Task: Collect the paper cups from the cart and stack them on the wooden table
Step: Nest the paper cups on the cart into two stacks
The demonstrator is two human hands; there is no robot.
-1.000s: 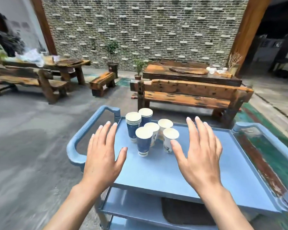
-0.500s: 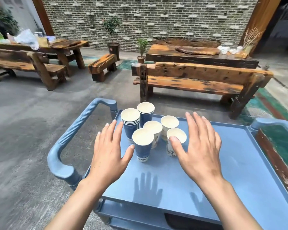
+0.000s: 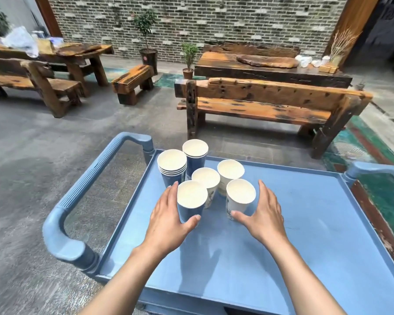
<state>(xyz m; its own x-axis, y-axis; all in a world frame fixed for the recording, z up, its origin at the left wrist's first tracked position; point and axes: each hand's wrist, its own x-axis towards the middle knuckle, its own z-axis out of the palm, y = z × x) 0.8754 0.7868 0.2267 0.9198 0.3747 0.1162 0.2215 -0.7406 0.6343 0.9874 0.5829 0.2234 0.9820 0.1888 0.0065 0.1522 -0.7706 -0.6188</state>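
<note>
Several paper cups stand in a cluster at the far left of the blue cart's top tray [image 3: 309, 226]. My left hand [image 3: 166, 221] wraps around the front blue cup [image 3: 191, 196], thumb on its near side, fingers on its left. My right hand [image 3: 264, 214] curls around the front white cup [image 3: 240, 192], thumb at its base. Both cups still rest on the tray. Behind them are a nested stack of blue cups [image 3: 172, 161], a single blue cup [image 3: 195, 148] and two white cups [image 3: 205, 178] [image 3: 230, 170]. A dark wooden table [image 3: 271, 72] stands beyond.
A wooden bench [image 3: 259, 108] stands between the cart and the wooden table. The cart's left handle [image 3: 82, 192] curves beside my left arm. Another wooden table with benches [image 3: 62, 55] is at far left, a low stool [image 3: 132, 81] and two potted plants [image 3: 146, 32] by the brick wall.
Both hands have dropped from hovering flat above the tray and closed around the two front cups. The view has moved closer to the cart.
</note>
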